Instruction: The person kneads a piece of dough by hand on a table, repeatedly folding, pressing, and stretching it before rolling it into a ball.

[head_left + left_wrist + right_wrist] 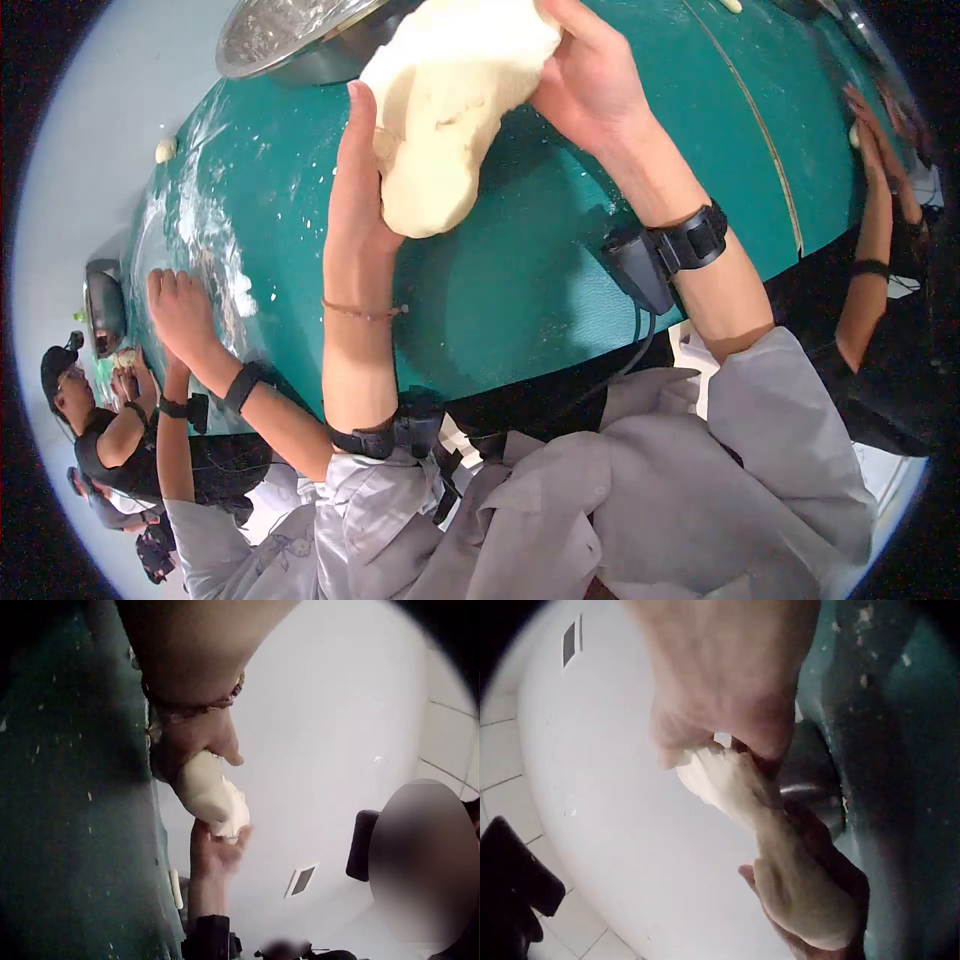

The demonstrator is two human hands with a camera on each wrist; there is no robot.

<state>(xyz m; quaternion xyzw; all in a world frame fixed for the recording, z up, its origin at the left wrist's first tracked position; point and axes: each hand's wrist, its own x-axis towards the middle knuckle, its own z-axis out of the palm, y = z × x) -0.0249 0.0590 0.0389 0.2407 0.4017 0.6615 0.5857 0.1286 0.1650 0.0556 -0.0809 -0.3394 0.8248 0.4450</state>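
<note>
A large, pale lump of dough [440, 120] hangs between both hands above the green table, its thick lower end drooping toward the wearer. My left hand [362, 190] holds its left side, thumb pointing up along the edge and the fingers hidden behind it. The far right end is gripped by my right hand [597, 90]. In the right wrist view the dough [802, 889] narrows in the middle, with the right hand [724, 712] curled on its thin end. The left wrist view shows the left hand [196, 739] around the thicker part.
A metal bowl [310, 50] stands at the table's far side, just behind the dough. White flour [215, 235] is scattered over the green table [520, 300] on the left. Beside me at left another person's hand [185, 310] reaches over the table; more hands [875, 150] are at the right.
</note>
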